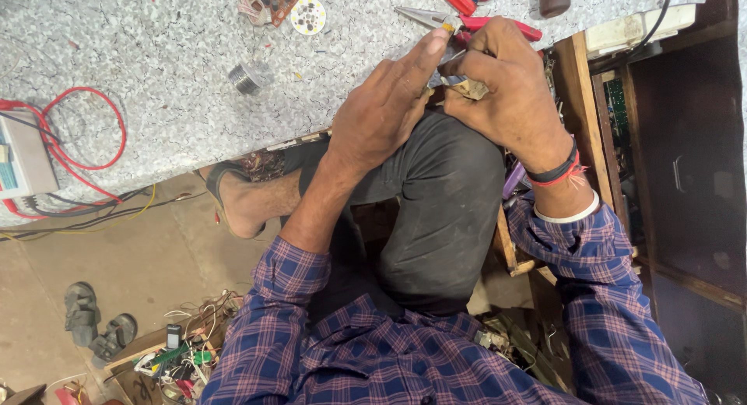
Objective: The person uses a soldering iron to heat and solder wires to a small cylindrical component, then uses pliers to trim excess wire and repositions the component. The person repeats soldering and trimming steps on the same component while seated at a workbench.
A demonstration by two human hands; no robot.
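Over our raised knee (447, 210), our left hand (385, 109) and right hand (506, 86) close their fingers together around a small metal part (455, 82).

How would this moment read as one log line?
left hand: steadies small part | right hand: grips part | red-handled pliers: on worktop
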